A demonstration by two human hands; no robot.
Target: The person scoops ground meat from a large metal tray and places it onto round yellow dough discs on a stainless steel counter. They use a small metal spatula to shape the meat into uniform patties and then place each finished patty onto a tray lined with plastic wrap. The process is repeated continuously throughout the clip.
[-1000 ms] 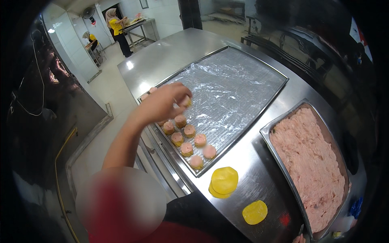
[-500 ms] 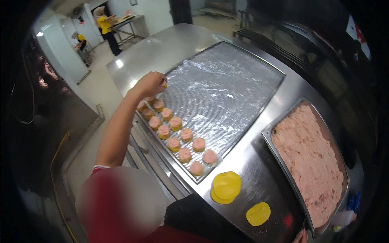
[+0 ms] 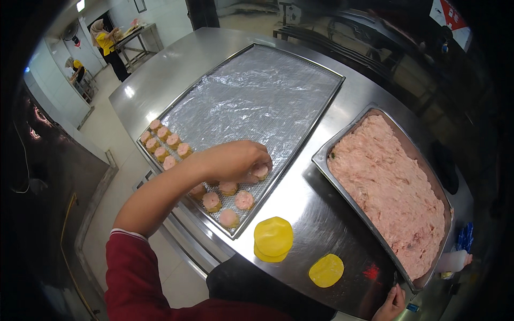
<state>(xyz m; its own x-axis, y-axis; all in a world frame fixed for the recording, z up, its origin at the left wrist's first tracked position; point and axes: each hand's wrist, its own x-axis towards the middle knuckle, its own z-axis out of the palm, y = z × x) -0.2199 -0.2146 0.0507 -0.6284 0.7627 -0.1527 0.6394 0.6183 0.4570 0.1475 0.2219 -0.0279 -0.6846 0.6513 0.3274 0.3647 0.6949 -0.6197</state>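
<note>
My left hand (image 3: 241, 160) reaches over the mesh tray (image 3: 235, 88), its fingers closed around an open-topped dumpling (image 3: 260, 171) with pink filling and a yellow wrapper. Similar dumplings (image 3: 212, 201) stand in rows along the tray's left and near part; my forearm hides some of them. My right hand (image 3: 392, 304) is at the lower right edge, by the near corner of a deep metal pan (image 3: 350, 202). Its fingers are pinched on a thin dark thing that I cannot make out. Pink minced filling (image 3: 391, 187) fills much of the pan.
A stack of round yellow wrappers (image 3: 273, 237) and a single wrapper (image 3: 326, 270) lie on the steel table (image 3: 300, 230) between tray and pan. A whitish bottle (image 3: 451, 261) stands right of the pan. Two people in yellow tops work far off at the upper left.
My left hand has moved from the tray's left edge to its nearer right part, beyond the nearest dumplings. The view has shifted, and more of my right hand shows.
</note>
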